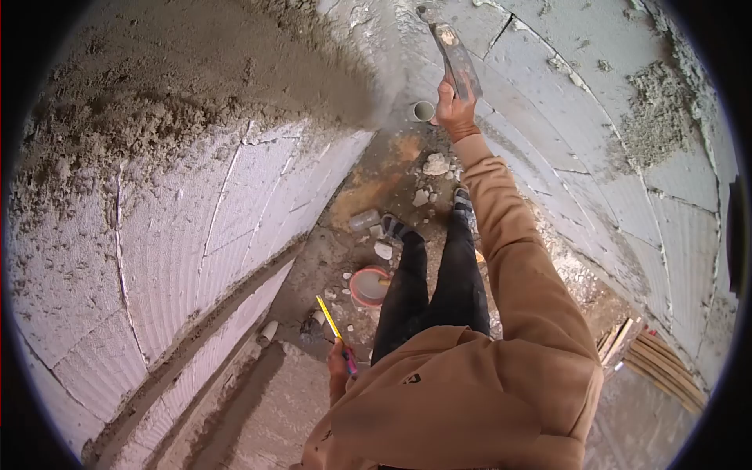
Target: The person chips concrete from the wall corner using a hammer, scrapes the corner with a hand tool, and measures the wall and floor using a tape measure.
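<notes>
My right hand (457, 110) is stretched out toward the wall corner, fingers closed round a plastering trowel (460, 66). The trowel is long, dark and smeared with mortar; it lies close to the right-hand block wall (533, 102), though I cannot tell if it touches. Beside the hand, the round mouth of a pale pipe (423, 111) shows. Low by my hip, my left hand (338, 362) grips a tape measure (328, 315). Its yellow blade sticks out upward, and part of a pink-purple case is visible. Wet grey mortar (211, 63) covers the upper part of the left wall (180, 204).
A red-rimmed bucket (352, 291) with grey contents stands beside my legs. Rubble (436, 164) and a clear plastic bottle (364, 220) lie on the floor around my feet. Wooden strips (662, 364) are stacked at lower right. A ledge (235, 305) runs along the left wall.
</notes>
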Tool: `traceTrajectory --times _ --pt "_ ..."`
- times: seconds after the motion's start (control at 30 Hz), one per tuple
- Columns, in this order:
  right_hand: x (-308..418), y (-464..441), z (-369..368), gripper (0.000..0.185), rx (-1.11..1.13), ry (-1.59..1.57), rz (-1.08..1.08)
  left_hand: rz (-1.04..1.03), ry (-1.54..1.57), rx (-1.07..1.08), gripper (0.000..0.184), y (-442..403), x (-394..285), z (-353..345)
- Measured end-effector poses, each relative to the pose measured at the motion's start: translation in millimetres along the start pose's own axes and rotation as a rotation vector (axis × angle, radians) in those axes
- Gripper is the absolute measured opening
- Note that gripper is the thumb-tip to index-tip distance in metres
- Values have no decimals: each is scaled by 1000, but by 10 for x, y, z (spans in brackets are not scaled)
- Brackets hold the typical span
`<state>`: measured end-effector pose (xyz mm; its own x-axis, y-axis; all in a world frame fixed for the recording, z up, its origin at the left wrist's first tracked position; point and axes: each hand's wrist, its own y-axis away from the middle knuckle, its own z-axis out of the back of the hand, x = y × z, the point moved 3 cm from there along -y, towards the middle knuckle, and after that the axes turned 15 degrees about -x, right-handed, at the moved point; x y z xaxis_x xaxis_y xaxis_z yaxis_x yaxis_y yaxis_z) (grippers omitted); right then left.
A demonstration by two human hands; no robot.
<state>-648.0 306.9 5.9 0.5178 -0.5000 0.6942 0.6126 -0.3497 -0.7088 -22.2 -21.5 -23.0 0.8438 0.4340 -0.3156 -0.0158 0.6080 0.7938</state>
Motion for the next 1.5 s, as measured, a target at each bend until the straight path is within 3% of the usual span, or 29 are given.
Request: traceTrajectory --times 0.1,0.33,0.43,0.53,0.63,0.77,0.87,1.07,1.17,1.2,1.3,1.5 --pt "-681 96 -251 42 261 417 -367 -4 -5 4 46 58 -23 -34" --pt "-260 301 105 39 68 85 -497 61 91 -10 46 81 -9 -41" --pt "-90 146 128 37 32 -81 -445 25 26 39 45 -32 139 5" --pt "-379 176 -47 41 37 -2 -311 -12 -77 46 43 -127 248 107" --pt "-605 76 -225 45 207 366 -384 26 31 -3 45 -67 234 92" --pt "-440 193 -58 47 209 313 -468 30 65 -39 49 -34 163 135" --pt "-101 84 121 45 167 191 -528 -41 -110 -25 51 -80 120 125" --pt "202 -251 87 42 -4 -240 -205 -127 -157 19 54 -39 60 90" --pt "-107 -273 -84 41 15 143 -82 -105 -147 -32 52 -55 19 73" --pt "-386 -251 -169 41 216 359 -308 -57 -45 -10 51 -63 7 60" --pt "-178 -22 -152 39 289 436 -453 41 183 30 47 -133 -70 62" --pt "323 -95 79 33 159 158 -375 13 102 21 47 -186 83 31"
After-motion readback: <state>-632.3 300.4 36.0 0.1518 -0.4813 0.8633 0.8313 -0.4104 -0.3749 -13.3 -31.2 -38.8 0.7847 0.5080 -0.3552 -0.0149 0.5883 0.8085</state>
